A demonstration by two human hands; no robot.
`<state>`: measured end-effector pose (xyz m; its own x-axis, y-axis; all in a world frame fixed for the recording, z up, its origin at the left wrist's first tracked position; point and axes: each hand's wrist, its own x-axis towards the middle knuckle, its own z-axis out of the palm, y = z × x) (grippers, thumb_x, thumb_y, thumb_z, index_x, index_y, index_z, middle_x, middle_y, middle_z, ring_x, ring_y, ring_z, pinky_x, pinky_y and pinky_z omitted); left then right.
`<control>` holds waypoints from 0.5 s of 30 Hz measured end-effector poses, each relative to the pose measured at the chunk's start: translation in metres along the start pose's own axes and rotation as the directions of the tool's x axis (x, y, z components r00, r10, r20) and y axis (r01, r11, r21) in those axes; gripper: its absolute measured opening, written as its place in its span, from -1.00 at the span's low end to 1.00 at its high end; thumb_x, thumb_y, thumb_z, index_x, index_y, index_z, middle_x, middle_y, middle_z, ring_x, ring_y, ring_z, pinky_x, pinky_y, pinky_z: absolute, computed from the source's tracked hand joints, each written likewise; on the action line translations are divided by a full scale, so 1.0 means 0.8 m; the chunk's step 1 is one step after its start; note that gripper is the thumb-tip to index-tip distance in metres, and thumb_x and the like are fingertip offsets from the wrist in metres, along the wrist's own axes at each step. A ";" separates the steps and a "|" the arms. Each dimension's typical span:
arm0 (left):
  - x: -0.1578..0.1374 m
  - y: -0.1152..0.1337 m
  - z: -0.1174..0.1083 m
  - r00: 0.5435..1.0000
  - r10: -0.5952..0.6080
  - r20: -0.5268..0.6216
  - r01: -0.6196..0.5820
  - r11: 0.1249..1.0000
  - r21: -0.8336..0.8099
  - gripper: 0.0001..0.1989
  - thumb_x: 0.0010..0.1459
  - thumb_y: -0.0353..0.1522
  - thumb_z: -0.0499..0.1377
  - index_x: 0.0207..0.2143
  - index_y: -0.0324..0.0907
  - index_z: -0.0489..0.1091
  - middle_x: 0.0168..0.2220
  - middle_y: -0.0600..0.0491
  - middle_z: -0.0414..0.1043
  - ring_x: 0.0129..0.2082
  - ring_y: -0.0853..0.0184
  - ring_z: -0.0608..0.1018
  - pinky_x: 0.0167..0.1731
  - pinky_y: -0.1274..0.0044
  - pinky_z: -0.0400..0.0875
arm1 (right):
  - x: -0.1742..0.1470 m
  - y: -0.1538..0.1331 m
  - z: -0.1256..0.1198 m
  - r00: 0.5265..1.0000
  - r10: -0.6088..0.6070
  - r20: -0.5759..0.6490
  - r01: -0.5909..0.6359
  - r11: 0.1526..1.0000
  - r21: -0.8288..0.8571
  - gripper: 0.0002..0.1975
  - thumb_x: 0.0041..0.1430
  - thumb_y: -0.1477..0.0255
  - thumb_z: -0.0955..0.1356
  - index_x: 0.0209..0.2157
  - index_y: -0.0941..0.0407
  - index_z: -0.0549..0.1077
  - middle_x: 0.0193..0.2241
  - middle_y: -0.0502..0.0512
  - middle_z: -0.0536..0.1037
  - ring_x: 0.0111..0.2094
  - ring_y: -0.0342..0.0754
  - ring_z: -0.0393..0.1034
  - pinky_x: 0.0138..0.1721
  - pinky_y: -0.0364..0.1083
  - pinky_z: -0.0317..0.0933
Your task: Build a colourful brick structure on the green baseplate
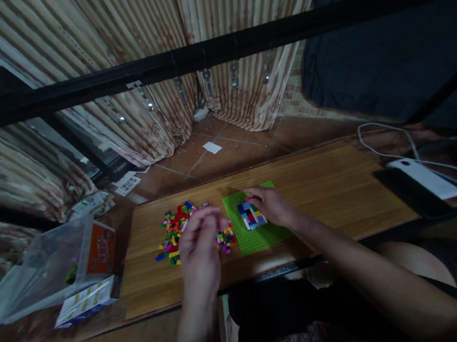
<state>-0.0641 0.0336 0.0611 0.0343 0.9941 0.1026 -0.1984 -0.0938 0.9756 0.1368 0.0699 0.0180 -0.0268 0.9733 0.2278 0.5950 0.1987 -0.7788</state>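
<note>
- A left hand (202, 231), fingers bent in toward one another, hovers over the near right part of a heap of small multicoloured plastic bricks (173, 228), blocking part of it from view; whether it holds anything cannot be told.
- A right hand (275, 207) reaches in with its fingers bent close together at the far right of a low rectangular build of blue, white and red bricks (253, 218); a speck of pink shows at the fingertips, but whether they grip it cannot be told.
- The build sits on a bright green studded baseplate (242, 241), just right of the heap, its right side partly hidden by the hand and forearm.
- Both lie on a long wood-grain worktop (336, 181).
- At the worktop's right end, a white oblong device (425, 178) rests over a dark flat panel (403, 201), a looping white cable (395, 124) nearby.
- Left of the worktop stand a clear plastic box with an orange label (101, 249) and, nearer, a white-and-yellow carton (87, 301).
- Beyond, a black bar (216, 52) cuts across striped curtains (135, 28); a small white paper (212, 147) lies on the brown tiled floor (194, 155).
</note>
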 end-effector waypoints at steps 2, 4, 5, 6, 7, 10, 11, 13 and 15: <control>0.009 -0.026 0.009 0.997 -0.077 0.007 0.076 0.993 0.090 -0.79 0.15 -0.30 0.18 -0.18 -0.20 0.43 -0.21 0.02 0.48 -0.21 0.36 0.50 -0.12 0.45 0.41 | 0.013 0.004 0.006 0.996 -0.044 0.073 0.047 0.998 -0.041 -0.66 0.20 0.54 0.28 -0.01 0.06 0.49 -0.13 0.12 0.58 -0.15 -0.05 0.48 -0.02 -0.04 0.29; 0.019 -0.055 0.017 0.990 -0.138 -0.011 0.137 0.967 0.216 -0.80 0.14 -0.35 0.16 -0.17 -0.20 0.42 -0.19 0.01 0.49 -0.18 0.35 0.51 -0.09 0.47 0.38 | 0.021 0.010 0.012 0.988 -0.072 0.135 0.087 0.990 -0.109 -0.66 0.20 0.54 0.28 -0.01 0.05 0.49 -0.12 0.12 0.59 -0.12 -0.02 0.48 -0.01 -0.03 0.28; 0.024 -0.069 0.020 0.990 -0.136 -0.028 0.138 0.954 0.266 -0.79 0.14 -0.38 0.14 -0.15 -0.21 0.41 -0.16 0.00 0.49 -0.15 0.34 0.51 -0.06 0.46 0.37 | 0.023 0.013 0.014 0.984 -0.078 0.161 0.103 0.983 -0.151 -0.66 0.20 0.53 0.28 -0.02 0.04 0.50 -0.12 0.12 0.59 -0.11 -0.01 0.47 -0.01 -0.03 0.28; 0.028 -0.082 0.023 0.990 -0.140 -0.030 0.143 0.941 0.307 -0.77 0.14 -0.40 0.12 -0.12 -0.21 0.40 -0.12 -0.03 0.49 -0.13 0.32 0.51 -0.04 0.44 0.37 | 0.025 0.016 0.016 0.980 -0.079 0.183 0.114 0.975 -0.191 -0.66 0.20 0.53 0.28 -0.02 0.03 0.50 -0.13 0.12 0.59 -0.12 -0.01 0.47 -0.02 -0.03 0.29; 0.031 -0.093 0.025 0.990 -0.137 -0.031 0.140 0.929 0.342 -0.74 0.15 -0.41 0.11 -0.09 -0.22 0.38 -0.09 -0.05 0.48 -0.10 0.31 0.51 -0.01 0.43 0.36 | 0.026 0.019 0.017 0.975 -0.077 0.207 0.124 0.967 -0.222 -0.65 0.20 0.54 0.28 -0.01 0.02 0.49 -0.14 0.11 0.59 -0.13 -0.01 0.48 -0.04 -0.03 0.29; 0.035 -0.113 0.029 0.990 -0.140 -0.001 0.128 0.898 0.420 -0.67 0.17 -0.42 0.07 0.00 -0.21 0.33 -0.03 -0.09 0.46 -0.04 0.26 0.50 0.06 0.37 0.33 | 0.028 0.022 0.017 0.963 -0.074 0.261 0.143 0.955 -0.258 -0.62 0.21 0.54 0.28 0.05 0.03 0.45 -0.17 0.11 0.60 -0.19 -0.03 0.48 -0.09 -0.06 0.30; 0.035 -0.115 0.030 0.990 -0.142 0.014 0.122 0.892 0.436 -0.66 0.18 -0.41 0.06 0.02 -0.20 0.32 -0.01 -0.09 0.46 -0.02 0.26 0.50 0.07 0.36 0.33 | 0.029 0.022 0.017 0.959 -0.075 0.272 0.149 0.954 -0.260 -0.61 0.21 0.54 0.28 0.06 0.04 0.43 -0.17 0.12 0.60 -0.19 -0.04 0.48 -0.10 -0.07 0.30; 0.035 -0.116 0.032 0.989 -0.143 0.037 0.111 0.882 0.457 -0.65 0.19 -0.41 0.03 0.05 -0.20 0.31 0.01 -0.10 0.45 0.00 0.25 0.49 0.09 0.34 0.33 | 0.030 0.021 0.016 0.954 -0.074 0.290 0.152 0.954 -0.259 -0.59 0.21 0.53 0.29 0.10 0.08 0.40 -0.19 0.14 0.60 -0.20 -0.03 0.48 -0.11 -0.07 0.29; 0.033 -0.113 0.035 0.989 -0.142 0.051 0.101 0.874 0.475 -0.63 0.20 -0.41 0.01 0.06 -0.21 0.30 0.03 -0.11 0.43 0.02 0.25 0.48 0.10 0.34 0.32 | 0.031 0.020 0.016 0.950 -0.066 0.306 0.149 0.956 -0.254 -0.58 0.22 0.53 0.29 0.12 0.10 0.38 -0.22 0.13 0.61 -0.22 -0.04 0.48 -0.11 -0.07 0.29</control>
<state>-0.0179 0.0670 -0.0188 0.1125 0.9933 -0.0272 0.2957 -0.0073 0.9552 0.1355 0.0989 0.0040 -0.3107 0.9463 0.0892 0.7687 0.3054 -0.5620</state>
